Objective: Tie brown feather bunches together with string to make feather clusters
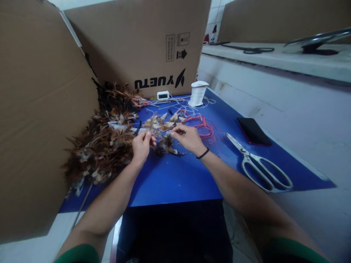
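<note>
Both my hands are over the blue tabletop, a short gap apart, with fingers closed in a pinch. My left hand (142, 145) has thumb and forefinger pressed together; what lies between them is too small to make out. My right hand (189, 138), with a black band at the wrist, pinches a pale, fluffy feather at its fingertips. Under and between the hands are dark grey feathers (164, 145), with tan and white feathers (159, 121) just behind. Left of my left hand spreads a large heap of brown feathers (104, 146).
Metal scissors (257, 164) and a phone (253, 130) lie to the right. Red string (204, 128) is tangled near a white spool (197, 94). A small white digital display (163, 95) stands at the back. Cardboard (123, 44) walls the back and left.
</note>
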`<state>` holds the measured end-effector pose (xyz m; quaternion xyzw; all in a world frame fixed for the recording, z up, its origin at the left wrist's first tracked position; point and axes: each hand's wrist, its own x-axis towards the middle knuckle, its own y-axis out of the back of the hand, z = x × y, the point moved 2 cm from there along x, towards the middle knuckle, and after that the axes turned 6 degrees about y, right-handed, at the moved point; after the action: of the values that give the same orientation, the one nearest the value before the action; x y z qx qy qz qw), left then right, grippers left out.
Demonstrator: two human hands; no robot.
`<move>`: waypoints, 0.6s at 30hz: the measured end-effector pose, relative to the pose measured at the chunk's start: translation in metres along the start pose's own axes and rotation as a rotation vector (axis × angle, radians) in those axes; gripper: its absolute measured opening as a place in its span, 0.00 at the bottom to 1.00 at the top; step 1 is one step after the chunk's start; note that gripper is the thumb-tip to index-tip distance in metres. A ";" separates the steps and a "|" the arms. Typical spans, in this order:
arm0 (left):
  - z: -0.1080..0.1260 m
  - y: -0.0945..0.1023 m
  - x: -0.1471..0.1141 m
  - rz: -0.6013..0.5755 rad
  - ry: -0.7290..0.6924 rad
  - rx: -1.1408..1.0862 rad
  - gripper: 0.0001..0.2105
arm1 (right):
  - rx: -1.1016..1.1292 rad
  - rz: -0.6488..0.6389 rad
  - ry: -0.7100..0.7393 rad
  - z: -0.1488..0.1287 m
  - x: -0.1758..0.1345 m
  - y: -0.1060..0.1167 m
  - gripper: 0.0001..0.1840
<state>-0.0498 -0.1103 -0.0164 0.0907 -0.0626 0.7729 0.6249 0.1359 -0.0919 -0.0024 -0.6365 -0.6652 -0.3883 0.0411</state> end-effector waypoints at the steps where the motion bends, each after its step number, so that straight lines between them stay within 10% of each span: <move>1: -0.001 0.001 0.003 0.026 0.021 -0.069 0.10 | -0.033 -0.016 0.012 0.003 0.000 -0.001 0.05; 11: -0.005 0.003 0.009 0.072 0.087 -0.249 0.09 | -0.377 -0.351 0.243 0.019 -0.005 -0.020 0.16; 18: -0.005 0.000 0.006 0.040 0.104 -0.244 0.09 | -0.255 -0.217 0.154 0.024 0.002 -0.010 0.07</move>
<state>-0.0515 -0.1037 -0.0198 -0.0274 -0.1257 0.7754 0.6183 0.1374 -0.0753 -0.0231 -0.5294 -0.6703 -0.5190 -0.0314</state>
